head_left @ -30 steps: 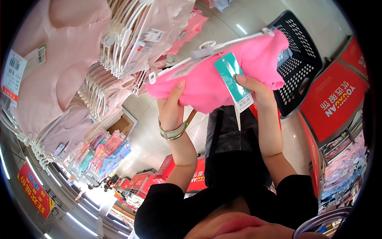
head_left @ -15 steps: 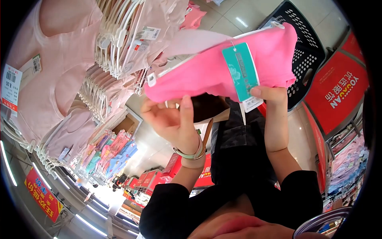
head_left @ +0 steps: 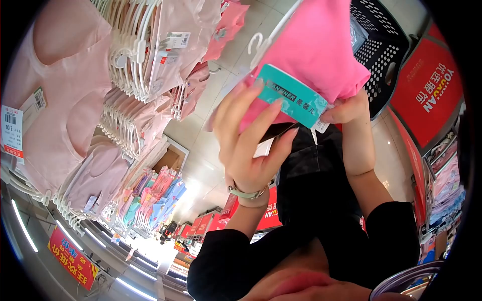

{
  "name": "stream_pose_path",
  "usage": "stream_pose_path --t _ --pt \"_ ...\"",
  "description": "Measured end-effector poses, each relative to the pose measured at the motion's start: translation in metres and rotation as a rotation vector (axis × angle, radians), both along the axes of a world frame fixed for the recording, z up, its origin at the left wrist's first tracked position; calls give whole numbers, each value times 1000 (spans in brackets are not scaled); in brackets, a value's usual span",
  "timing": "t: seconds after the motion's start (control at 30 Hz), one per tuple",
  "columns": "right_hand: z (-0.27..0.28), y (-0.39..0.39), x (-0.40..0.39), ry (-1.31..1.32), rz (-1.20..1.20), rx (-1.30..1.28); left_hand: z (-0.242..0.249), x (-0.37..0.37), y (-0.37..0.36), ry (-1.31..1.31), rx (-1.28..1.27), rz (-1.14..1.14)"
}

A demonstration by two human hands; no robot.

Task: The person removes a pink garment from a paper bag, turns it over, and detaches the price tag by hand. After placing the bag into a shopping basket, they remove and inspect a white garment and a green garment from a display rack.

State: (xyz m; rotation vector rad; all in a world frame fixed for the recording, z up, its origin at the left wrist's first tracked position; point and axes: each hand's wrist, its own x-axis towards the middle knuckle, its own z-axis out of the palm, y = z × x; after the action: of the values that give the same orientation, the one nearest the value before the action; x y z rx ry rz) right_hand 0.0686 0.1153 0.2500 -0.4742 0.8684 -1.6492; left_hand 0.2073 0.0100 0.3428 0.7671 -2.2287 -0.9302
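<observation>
A bright pink garment (head_left: 306,55) on a white hanger (head_left: 281,25) is held up in front of me, tilted, its upper end cut off by the frame edge. From it hangs a teal tag (head_left: 291,95) with white lettering, a white label partly hidden behind it. My right hand (head_left: 349,108) is closed at the garment's lower right, the thumb pressed at the tag's corner. My left hand (head_left: 248,143), with a pale-banded watch (head_left: 246,193) at the wrist, has its fingers spread, fingertips over the tag's left part.
To the left, pale pink tops (head_left: 65,80) hang in dense rows on white hangers (head_left: 138,55). A black perforated basket (head_left: 384,75) stands beyond my right hand. Red signboards (head_left: 422,95) and a rack of folded-looking clothes (head_left: 444,195) are at the right.
The pink garment has swung from nearly level to steeply tilted, and its tag has turned sideways. My left hand has moved right and onto the tag, its fingers spreading.
</observation>
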Motion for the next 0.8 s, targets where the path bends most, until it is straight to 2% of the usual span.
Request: stream_pose_path --t 0.07,0.13,0.2,0.3,0.33,0.4,0.43,0.5,0.7,0.8 --pt "5 -2 3 -86 -6 33 1 -2 -6 -195 -79 -177" --pt "7 -2 2 -173 -13 65 -4 2 -7 -184 -91 -170" --pt "5 0 -1 -226 69 201 -6 4 -7 -173 -98 -164" --pt "-2 -8 8 -371 -59 93 -6 4 -7 -159 -69 -138" --pt "-11 -6 8 -370 -57 92 -6 4 -7 -144 -55 -132" --pt "-23 -6 5 -382 107 57 -5 3 -7 -128 -41 -124" --pt "-18 -7 6 -381 109 57 -5 3 -6 -134 -29 -129" --pt "-5 -9 8 -309 -47 107 -4 3 -5 -141 -18 -133" --pt "-12 -7 7 -267 36 137 2 3 -4 -140 83 -142" --pt "-8 -9 9 -246 -24 133 1 3 -4 -136 99 -160"
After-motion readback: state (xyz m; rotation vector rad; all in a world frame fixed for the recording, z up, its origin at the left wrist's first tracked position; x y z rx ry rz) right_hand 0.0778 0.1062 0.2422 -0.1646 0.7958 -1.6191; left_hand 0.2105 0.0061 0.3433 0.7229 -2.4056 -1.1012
